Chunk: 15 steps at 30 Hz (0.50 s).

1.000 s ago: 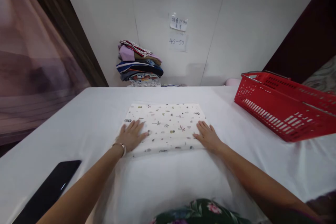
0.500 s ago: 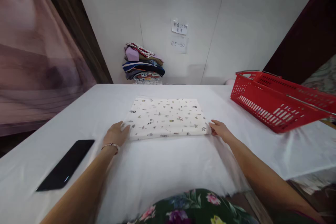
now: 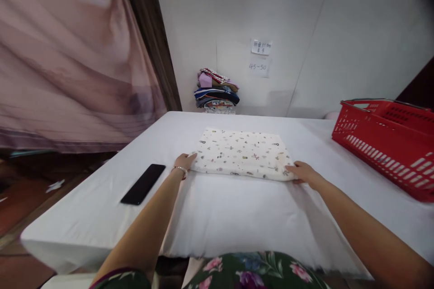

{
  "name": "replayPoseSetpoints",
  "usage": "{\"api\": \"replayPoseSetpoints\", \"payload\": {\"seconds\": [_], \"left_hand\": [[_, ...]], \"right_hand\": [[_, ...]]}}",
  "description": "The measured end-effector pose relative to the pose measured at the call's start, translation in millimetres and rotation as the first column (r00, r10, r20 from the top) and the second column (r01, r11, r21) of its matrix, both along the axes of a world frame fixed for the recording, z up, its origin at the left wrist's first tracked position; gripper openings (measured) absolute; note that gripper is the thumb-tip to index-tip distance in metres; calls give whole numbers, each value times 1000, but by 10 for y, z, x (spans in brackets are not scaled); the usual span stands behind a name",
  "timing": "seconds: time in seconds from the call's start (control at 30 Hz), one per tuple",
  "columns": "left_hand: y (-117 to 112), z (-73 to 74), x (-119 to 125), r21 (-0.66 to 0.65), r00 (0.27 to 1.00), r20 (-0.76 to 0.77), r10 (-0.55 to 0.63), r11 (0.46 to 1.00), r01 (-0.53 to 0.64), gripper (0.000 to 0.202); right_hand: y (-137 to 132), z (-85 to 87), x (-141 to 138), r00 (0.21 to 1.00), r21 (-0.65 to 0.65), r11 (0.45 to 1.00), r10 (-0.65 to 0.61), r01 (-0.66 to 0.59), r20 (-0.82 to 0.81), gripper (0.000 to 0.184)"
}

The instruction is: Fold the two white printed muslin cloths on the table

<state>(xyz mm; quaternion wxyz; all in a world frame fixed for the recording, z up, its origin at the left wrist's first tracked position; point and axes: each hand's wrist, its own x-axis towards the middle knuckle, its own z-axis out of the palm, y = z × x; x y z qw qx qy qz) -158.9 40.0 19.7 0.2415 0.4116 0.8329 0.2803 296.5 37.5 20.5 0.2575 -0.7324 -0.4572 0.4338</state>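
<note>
A white folded cloth (image 3: 242,151) printed with small plants and figures lies flat on the white-covered table. At its near left corner is my left hand (image 3: 184,162), a bracelet at the wrist, thumb on top and the other fingers partly hidden by the cloth edge. My right hand (image 3: 303,173) pinches the near right corner, with its fingers over the top and the thumb low at the edge. Both hands are closed on the cloth, whose near edge looks slightly raised between them.
A black phone (image 3: 143,184) lies left of my left forearm. The red plastic basket (image 3: 386,144) stands at the right. Stacked folded fabrics (image 3: 217,92) sit at the back by the wall, below and left of two paper notes (image 3: 260,56). A pink curtain (image 3: 74,54) hangs at left.
The view has turned to the left, so everything sits further right in the picture. My right hand now has its fingers over the cloth's corner; my left hand remains at the left corner.
</note>
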Motion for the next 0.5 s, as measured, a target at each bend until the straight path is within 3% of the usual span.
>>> {"api": "replayPoseSetpoints", "payload": {"seconds": [0.13, 0.27, 0.37, 0.5], "left_hand": [[-51, -1, 27, 65, 997, 60, 47, 997, -51, 37], [-147, 3, -46, 134, 999, 41, 16, 991, -21, 43], [-253, -18, -150, 145, 993, -120, -21, 989, 38, 42], [-313, -54, -223, -5, 945, -318, -77, 997, 79, 39]], "right_hand": [[-13, -14, 24, 949, -25, 998, -66, 62, -307, 43], [-98, -37, 95, 907, 98, 977, -134, 188, -399, 42], [-291, -94, 65, 871, 67, 980, -134, 187, -473, 57], [-566, -172, -46, 795, 44, 984, -111, 170, -597, 71]]}}
